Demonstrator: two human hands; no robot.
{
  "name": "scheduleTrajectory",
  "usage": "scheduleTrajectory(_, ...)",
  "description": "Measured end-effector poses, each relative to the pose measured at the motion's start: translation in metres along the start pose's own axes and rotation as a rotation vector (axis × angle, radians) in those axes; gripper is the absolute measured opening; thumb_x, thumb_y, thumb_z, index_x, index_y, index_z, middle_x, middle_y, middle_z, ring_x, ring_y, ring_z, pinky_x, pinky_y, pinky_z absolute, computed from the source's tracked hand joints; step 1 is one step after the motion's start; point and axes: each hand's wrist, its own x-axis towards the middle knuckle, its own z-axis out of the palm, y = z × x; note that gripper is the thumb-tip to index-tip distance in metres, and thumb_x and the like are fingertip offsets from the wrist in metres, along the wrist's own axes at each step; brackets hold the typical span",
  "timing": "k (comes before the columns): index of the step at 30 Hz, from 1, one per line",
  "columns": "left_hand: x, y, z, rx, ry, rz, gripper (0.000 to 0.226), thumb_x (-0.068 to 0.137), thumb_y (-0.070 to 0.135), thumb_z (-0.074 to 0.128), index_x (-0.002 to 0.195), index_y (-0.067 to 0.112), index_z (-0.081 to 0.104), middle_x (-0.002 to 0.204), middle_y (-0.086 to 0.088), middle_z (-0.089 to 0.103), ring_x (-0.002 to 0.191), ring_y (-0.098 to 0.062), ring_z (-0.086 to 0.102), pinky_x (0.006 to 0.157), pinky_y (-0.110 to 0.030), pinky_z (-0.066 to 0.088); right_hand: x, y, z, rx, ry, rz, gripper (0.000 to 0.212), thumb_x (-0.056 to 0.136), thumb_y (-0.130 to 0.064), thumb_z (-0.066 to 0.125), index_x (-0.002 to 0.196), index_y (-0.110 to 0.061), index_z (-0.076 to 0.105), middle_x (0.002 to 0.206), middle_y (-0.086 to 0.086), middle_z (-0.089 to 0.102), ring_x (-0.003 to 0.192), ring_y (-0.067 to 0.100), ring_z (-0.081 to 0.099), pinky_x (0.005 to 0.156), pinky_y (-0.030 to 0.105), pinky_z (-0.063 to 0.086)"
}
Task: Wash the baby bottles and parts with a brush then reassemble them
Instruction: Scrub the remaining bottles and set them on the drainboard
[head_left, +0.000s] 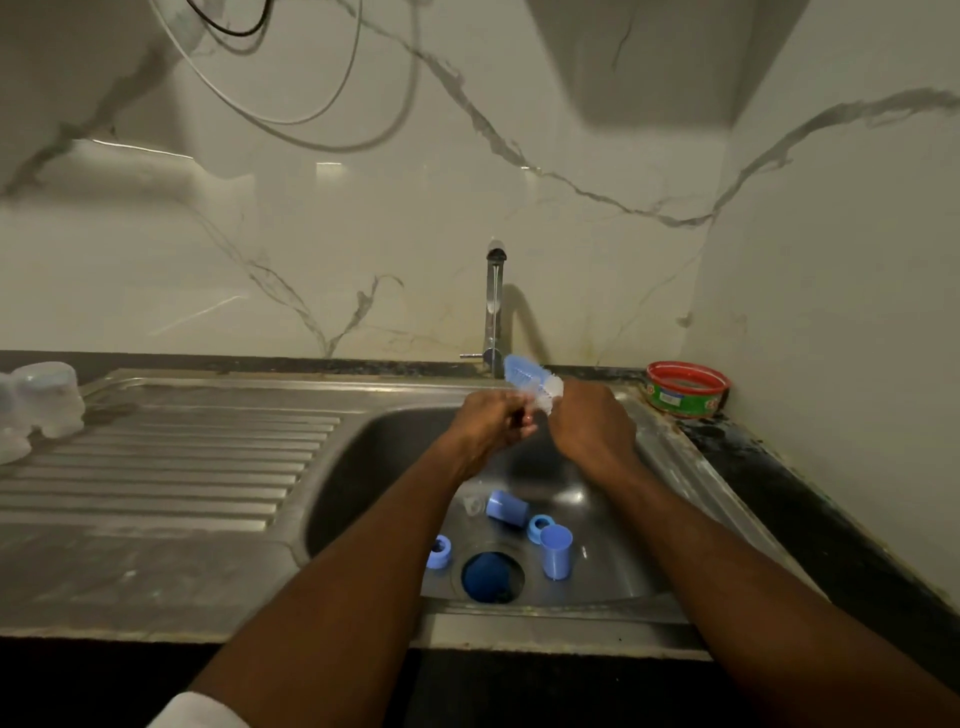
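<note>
A pale marble-veined wall (363, 234) rises behind a long stainless-steel sink unit whose ribbed draining board (171, 457) takes up the left side. The deep steel basin (374, 467) lies right of the board, with a slim chrome tap (493, 306) standing at its far edge. A dark stone counter (769, 467) runs along the right of the basin.

Both bare forearms reach from the near edge out over the basin. The right hand (592, 423) is curled around a blue-handled bottle brush with white bristles (530, 379), whose blue end points up and left toward the tap. The left hand (493, 421) sits just beside it, its fingers curled around a small clear part that is too blurred to name; the bristles meet it between the two hands.

On the far left of the draining board stand clear baby bottles (44, 397), upside down. A round red-rimmed green tub (687, 389) sits on the counter in the far right corner.

On the basin floor lie two blue cylindrical caps (556, 551), one upright on the right and one on its side (506, 508), two blue screw rings (439, 553), and a small clear part (471, 505). A dark blue plug (488, 577) fills the drain.
</note>
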Motion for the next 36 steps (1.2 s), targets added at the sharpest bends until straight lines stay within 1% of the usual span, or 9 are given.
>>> scheduleTrajectory(5,0.025,-0.017,-0.019,0.373,0.519,0.043,0.017,0.091,0.019,0.073,0.096,0.003,0.074,0.086,-0.012,0.074,0.079,-0.020,0.072,0.080,-0.038,0.063,-0.006,-0.005,0.000,-0.064,0.056,-0.087,0.028,0.096,-0.025,0.060,0.123,-0.019,0.059,0.115,0.008,0.068,0.099,0.027,0.066,0.072,0.034,0.045)
scheduleTrajectory(9,0.019,-0.021,-0.018,0.876,0.391,0.421,0.018,0.097,0.021,0.066,0.088,0.008,0.076,0.080,-0.004,0.073,0.074,-0.012,0.068,0.076,-0.024,0.056,-0.012,-0.013,0.010,-0.127,0.003,-0.102,0.027,0.100,-0.025,0.057,0.126,-0.016,0.062,0.118,0.008,0.068,0.103,0.024,0.065,0.078,0.032,0.047)
scheduleTrajectory(12,0.014,-0.020,-0.013,0.975,0.293,0.523,0.015,0.096,0.025,0.069,0.094,0.012,0.077,0.082,0.000,0.073,0.076,-0.009,0.068,0.079,-0.023,0.054,-0.006,-0.008,0.008,-0.196,0.056,-0.069,0.027,0.097,-0.023,0.062,0.124,-0.017,0.065,0.115,0.006,0.069,0.101,0.024,0.067,0.076,0.032,0.048)
scheduleTrajectory(18,0.025,-0.020,-0.028,0.992,0.505,0.477,0.014,0.096,0.023,0.069,0.093,0.011,0.075,0.077,0.003,0.068,0.068,-0.002,0.060,0.082,-0.024,0.054,-0.006,-0.003,-0.005,-0.158,0.051,-0.091,0.029,0.094,-0.024,0.063,0.122,-0.019,0.061,0.116,0.005,0.069,0.098,0.025,0.066,0.073,0.033,0.049)
scheduleTrajectory(21,0.025,-0.019,-0.030,1.009,0.431,0.542,0.012,0.096,0.022,0.069,0.098,0.013,0.076,0.085,0.002,0.072,0.071,-0.002,0.061,0.076,-0.019,0.048,-0.013,-0.006,0.003,-0.146,0.030,-0.117,0.029,0.094,-0.025,0.062,0.122,-0.019,0.061,0.112,0.006,0.068,0.091,0.025,0.065,0.068,0.031,0.042)
scheduleTrajectory(25,0.023,-0.022,-0.021,0.885,0.311,0.536,0.014,0.095,0.027,0.070,0.102,0.016,0.075,0.089,0.004,0.074,0.079,-0.005,0.068,0.075,-0.027,0.060,-0.002,-0.004,0.005,-0.136,0.026,-0.043,0.029,0.094,-0.026,0.063,0.123,-0.018,0.064,0.114,0.006,0.069,0.099,0.024,0.067,0.072,0.031,0.044)
scheduleTrajectory(29,0.020,-0.021,-0.023,0.701,0.334,0.429,0.013,0.097,0.023,0.067,0.105,0.013,0.069,0.090,0.000,0.069,0.078,-0.009,0.068,0.053,-0.011,0.051,-0.002,0.006,0.002,-0.133,0.035,-0.026,0.026,0.094,-0.024,0.064,0.119,-0.019,0.064,0.114,0.006,0.070,0.100,0.025,0.067,0.073,0.031,0.045)
scheduleTrajectory(34,0.021,-0.020,-0.027,0.396,0.355,0.237,0.019,0.097,0.026,0.067,0.106,0.009,0.071,0.094,-0.009,0.074,0.083,-0.016,0.073,0.072,-0.026,0.061,-0.005,0.008,-0.001,-0.079,0.045,-0.049,0.028,0.094,-0.025,0.064,0.121,-0.017,0.061,0.111,0.006,0.068,0.092,0.024,0.065,0.071,0.033,0.048)
scheduleTrajectory(36,0.017,-0.015,-0.019,0.237,0.260,0.121,0.012,0.098,0.019,0.065,0.104,0.009,0.071,0.097,-0.012,0.073,0.083,-0.017,0.071,0.076,-0.028,0.061,-0.010,0.002,0.004,-0.075,0.015,-0.081,0.031,0.095,-0.027,0.064,0.124,-0.017,0.057,0.112,0.006,0.067,0.088,0.020,0.061,0.071,0.032,0.049)
